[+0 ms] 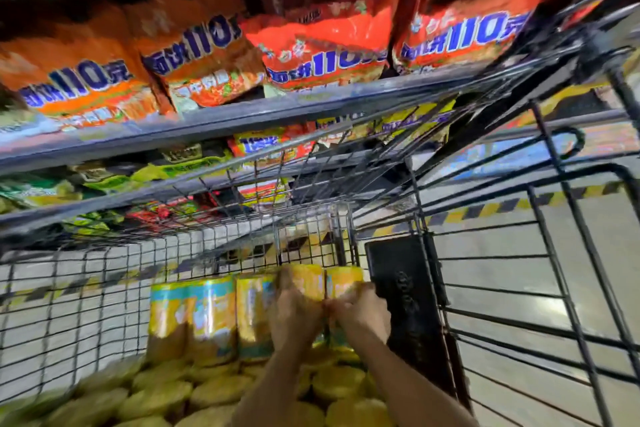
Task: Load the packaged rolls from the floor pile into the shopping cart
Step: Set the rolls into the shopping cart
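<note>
Several yellow packaged rolls stand upright in a row against the far wire wall of the shopping cart. My left hand grips one yellow roll in that row. My right hand grips the neighbouring roll at the row's right end. The two hands touch each other between the rolls. More upright rolls stand to the left of them. A layer of rolls lying end-up fills the cart floor in front. The picture is blurred by motion.
A black flap hangs at the cart's right inner corner beside my right hand. Behind the cart, store shelves carry orange noodle packs and green packs. Grey floor with yellow-black striped tape lies to the right.
</note>
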`<action>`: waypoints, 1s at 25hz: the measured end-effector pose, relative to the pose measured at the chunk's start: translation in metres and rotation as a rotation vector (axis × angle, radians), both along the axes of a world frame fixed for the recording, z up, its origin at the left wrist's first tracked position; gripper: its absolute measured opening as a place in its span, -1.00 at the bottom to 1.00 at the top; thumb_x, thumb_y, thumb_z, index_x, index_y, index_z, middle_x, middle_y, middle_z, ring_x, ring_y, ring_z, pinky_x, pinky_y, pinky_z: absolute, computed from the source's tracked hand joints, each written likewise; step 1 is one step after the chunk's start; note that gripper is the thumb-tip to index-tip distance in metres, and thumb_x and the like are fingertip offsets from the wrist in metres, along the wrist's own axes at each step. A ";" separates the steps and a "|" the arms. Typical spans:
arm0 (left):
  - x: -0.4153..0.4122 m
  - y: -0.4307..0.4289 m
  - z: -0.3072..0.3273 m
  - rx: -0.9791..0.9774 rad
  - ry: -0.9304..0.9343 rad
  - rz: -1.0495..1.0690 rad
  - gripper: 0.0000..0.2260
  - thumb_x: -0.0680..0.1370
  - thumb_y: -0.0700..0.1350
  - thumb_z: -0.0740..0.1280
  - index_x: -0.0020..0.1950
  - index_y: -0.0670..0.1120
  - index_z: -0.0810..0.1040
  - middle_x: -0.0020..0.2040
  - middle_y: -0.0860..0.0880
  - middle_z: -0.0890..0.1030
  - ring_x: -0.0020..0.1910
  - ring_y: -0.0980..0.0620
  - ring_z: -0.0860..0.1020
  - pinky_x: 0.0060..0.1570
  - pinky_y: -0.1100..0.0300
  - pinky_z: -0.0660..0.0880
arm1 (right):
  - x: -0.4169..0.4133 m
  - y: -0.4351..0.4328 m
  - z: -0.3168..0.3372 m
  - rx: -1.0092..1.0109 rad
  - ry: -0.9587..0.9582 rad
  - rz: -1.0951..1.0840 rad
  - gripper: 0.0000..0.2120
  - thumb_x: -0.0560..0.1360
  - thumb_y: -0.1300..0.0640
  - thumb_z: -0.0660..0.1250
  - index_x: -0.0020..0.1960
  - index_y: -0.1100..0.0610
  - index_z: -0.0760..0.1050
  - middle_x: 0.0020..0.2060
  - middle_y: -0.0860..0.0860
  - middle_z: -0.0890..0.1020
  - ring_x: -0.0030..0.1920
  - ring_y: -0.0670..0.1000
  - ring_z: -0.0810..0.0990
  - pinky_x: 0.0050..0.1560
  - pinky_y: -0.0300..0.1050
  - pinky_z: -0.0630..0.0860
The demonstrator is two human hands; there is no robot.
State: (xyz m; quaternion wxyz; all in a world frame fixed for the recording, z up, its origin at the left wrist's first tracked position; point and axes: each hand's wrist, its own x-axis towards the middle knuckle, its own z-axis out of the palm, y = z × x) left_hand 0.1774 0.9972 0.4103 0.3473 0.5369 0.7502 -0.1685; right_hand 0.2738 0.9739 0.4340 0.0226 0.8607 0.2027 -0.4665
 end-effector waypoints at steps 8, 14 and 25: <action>0.008 -0.004 0.013 0.002 -0.076 0.066 -0.22 0.51 0.09 0.32 0.55 -0.11 -0.08 0.23 -0.16 0.55 0.09 -0.17 0.59 0.04 0.03 0.51 | -0.001 -0.006 -0.008 -0.027 -0.043 0.064 -0.57 0.52 -0.13 0.26 0.23 0.15 0.44 0.19 0.13 0.54 0.21 0.15 0.52 0.13 -0.04 0.48; -0.003 0.006 0.038 0.054 -0.147 -0.195 -0.23 0.56 0.12 0.25 0.56 -0.18 -0.11 0.57 -0.13 -0.05 0.53 -0.09 0.05 0.46 0.07 0.05 | 0.006 -0.001 0.018 0.076 -0.077 0.338 -0.59 0.57 -0.14 0.18 0.20 0.17 0.46 0.15 0.13 0.57 0.18 0.15 0.54 0.10 -0.05 0.48; -0.023 0.040 0.171 0.340 -0.019 -0.521 -0.32 0.61 0.25 -0.02 0.56 -0.06 -0.23 0.54 -0.03 -0.29 0.52 -0.02 -0.29 0.48 -0.02 -0.23 | 0.029 0.014 0.139 0.500 -0.392 0.810 -0.32 0.61 -0.17 -0.01 0.57 0.18 -0.12 0.55 0.11 -0.06 0.54 0.20 -0.08 0.52 0.13 -0.07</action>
